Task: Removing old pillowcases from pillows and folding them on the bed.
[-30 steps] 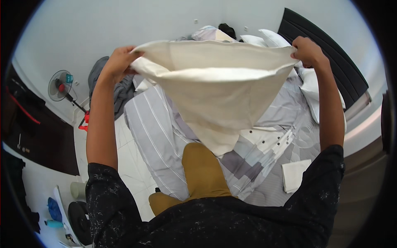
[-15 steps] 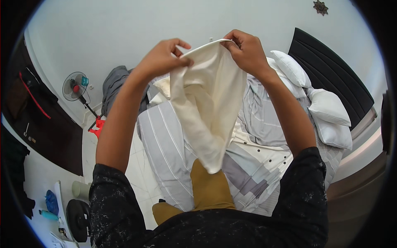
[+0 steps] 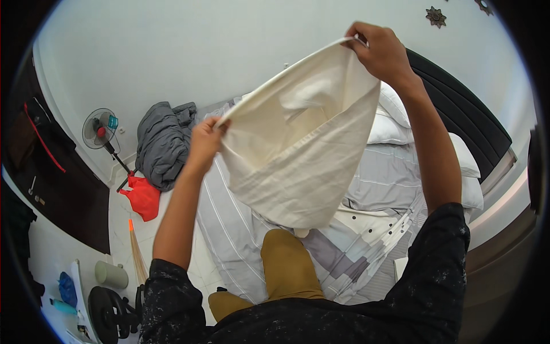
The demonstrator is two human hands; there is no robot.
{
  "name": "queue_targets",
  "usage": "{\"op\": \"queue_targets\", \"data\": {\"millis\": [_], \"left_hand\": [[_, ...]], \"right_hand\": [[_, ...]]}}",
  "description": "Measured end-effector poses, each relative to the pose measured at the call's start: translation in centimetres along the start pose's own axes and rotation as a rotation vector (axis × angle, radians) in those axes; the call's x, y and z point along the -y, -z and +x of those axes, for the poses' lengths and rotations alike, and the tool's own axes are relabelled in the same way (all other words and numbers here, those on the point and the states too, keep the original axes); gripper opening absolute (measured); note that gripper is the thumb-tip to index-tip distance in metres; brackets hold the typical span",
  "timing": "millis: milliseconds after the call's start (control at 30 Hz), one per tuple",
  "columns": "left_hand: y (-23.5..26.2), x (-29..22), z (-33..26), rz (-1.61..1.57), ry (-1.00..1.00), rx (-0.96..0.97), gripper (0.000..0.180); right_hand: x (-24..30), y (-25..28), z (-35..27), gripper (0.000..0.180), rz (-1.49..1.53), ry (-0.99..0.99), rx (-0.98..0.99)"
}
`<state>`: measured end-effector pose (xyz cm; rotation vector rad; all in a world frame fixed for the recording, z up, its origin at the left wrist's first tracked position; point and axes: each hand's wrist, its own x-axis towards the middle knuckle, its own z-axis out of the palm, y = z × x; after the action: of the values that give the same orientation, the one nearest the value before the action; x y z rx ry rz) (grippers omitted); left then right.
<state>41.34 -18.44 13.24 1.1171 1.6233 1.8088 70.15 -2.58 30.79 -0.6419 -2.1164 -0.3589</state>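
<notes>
My two hands hold up a cream cloth that looks like a pillowcase, its wide mouth stretched open above the bed. The left hand pinches one end of the rim, lower and to the left. Higher up on the right, my right hand grips the other end of the rim between thumb and fingers. Creased fabric hangs down from the rim to just above my knee, in mustard trousers. Part of the inside shows through the mouth; its bottom is hidden behind the front layer.
Beneath lies a bed with a grey striped sheet, white pillows and a black headboard. Left of it are a bunched grey blanket, a red bag, a standing fan and a broom. A dark door stands farther left.
The cloth's mouth has been pulled wide. My left hand has moved down and left and closed on the rim; my right hand has gone up and right, still gripping. The view has shifted slightly.
</notes>
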Motion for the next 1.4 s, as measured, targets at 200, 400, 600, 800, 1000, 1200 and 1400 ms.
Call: {"op": "queue_targets", "data": {"millis": [200,400,600,800,1000,1200,1400], "left_hand": [[2.4,-7.5,0.2,0.351,-0.21,0.031,0.026],[3.7,-9.5,-0.4,1.055,-0.639,0.023,0.031],[9.9,-8.2,1.8,1.081,-0.139,0.179,0.018],[12.7,-12.6,1.5,0.63,0.173,0.241,0.014],[12.0,-14.6,2.1,0.674,0.304,0.031,0.033],[12.0,-11.4,3.6,-0.024,0.149,-0.131,0.027],[5.2,-6.3,0.9,0.473,0.176,0.269,0.025]], "right_hand": [[-1.9,0.3,-2.1,0.021,-0.104,-0.094,0.095],[-4.1,0.6,-1.2,0.019,-0.065,-0.082,-0.104],[-6.7,0.8,-1.7,0.02,-0.108,-0.176,-0.032],[-7.6,1.2,-2.7,0.021,0.21,-0.356,0.365],[-8.5,0.4,-2.6,0.015,0.264,-0.327,0.331],[-7.9,-0.4,-3.5,0.007,0.363,-0.259,0.322],[-4.7,-0.4,-4.2,0.012,0.289,-0.038,0.431]]}}
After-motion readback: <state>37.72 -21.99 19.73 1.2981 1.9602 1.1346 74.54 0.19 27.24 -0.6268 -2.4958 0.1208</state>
